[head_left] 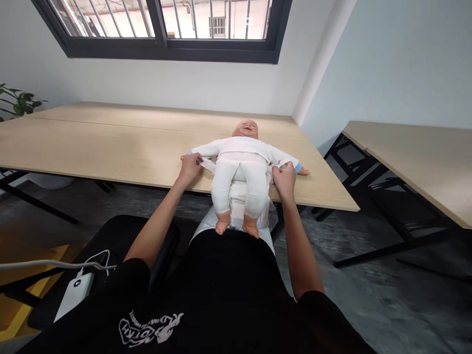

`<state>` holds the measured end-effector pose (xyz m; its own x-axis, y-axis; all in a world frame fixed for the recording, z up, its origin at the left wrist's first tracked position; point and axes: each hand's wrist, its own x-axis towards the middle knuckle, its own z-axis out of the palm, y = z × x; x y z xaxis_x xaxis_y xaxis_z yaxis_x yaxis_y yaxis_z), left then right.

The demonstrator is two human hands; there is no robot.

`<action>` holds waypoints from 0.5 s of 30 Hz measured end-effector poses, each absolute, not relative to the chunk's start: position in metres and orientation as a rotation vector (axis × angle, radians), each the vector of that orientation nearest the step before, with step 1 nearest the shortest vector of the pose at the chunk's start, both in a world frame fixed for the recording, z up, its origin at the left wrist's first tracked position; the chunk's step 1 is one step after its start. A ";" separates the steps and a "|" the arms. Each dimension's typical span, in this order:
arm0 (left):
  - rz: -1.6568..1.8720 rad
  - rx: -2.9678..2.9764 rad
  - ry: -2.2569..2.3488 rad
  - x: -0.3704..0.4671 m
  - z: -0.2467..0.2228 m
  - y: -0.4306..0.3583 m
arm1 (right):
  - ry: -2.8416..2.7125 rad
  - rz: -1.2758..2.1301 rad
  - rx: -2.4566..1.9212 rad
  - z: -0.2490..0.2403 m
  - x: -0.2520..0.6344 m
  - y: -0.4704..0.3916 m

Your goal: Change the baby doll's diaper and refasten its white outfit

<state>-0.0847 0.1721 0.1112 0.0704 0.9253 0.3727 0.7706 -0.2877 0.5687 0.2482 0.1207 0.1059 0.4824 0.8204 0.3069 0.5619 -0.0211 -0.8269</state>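
Observation:
A baby doll (241, 169) in white clothes lies on its back at the near edge of the wooden table (110, 142), its head toward the wall and its bare feet hanging over the edge toward me. My left hand (190, 167) is closed on a white strip of cloth (207, 164) at the doll's left side, next to its sleeve. My right hand (283, 178) grips white cloth at the doll's other side, beside its hip. More white cloth (206, 223) hangs down under the doll's legs.
A second wooden table (413, 157) on a black frame stands to the right across a gap of grey floor. A black chair (103, 236) with a white power bank (75, 294) and cable sits at my left. A plant (16, 101) shows at far left.

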 end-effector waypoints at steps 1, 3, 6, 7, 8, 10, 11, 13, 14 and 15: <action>0.993 2.173 1.765 -0.083 0.111 0.170 | -1.192 0.297 -1.737 0.108 0.250 0.119; 0.941 2.287 1.842 -0.075 0.113 0.163 | -1.204 0.250 -1.792 0.110 0.250 0.117; 0.848 2.436 1.786 -0.059 0.116 0.152 | -1.236 0.191 -1.821 0.110 0.247 0.113; 0.823 2.457 1.709 -0.053 0.117 0.149 | -1.253 0.193 -1.814 0.111 0.246 0.111; 0.810 2.459 1.618 -0.047 0.118 0.147 | -1.271 0.204 -1.804 0.111 0.246 0.110; 0.835 2.423 1.420 -0.039 0.120 0.144 | -1.307 0.230 -1.786 0.111 0.245 0.108; 0.867 2.396 1.328 -0.037 0.120 0.144 | -1.324 0.238 -1.780 0.112 0.244 0.107; 0.915 2.337 1.176 -0.036 0.121 0.144 | -1.347 0.241 -1.783 0.112 0.243 0.106; 0.921 2.303 1.125 -0.037 0.120 0.143 | -1.356 0.237 -1.787 0.112 0.242 0.105; 0.917 2.261 1.095 -0.038 0.120 0.142 | -1.361 0.232 -1.794 0.113 0.241 0.105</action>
<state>-0.0375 0.1423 0.1201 0.4600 0.8100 0.3639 0.5009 -0.5751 0.6469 0.2413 0.1053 0.1125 0.3903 0.8597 0.3294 0.7019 -0.0464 -0.7107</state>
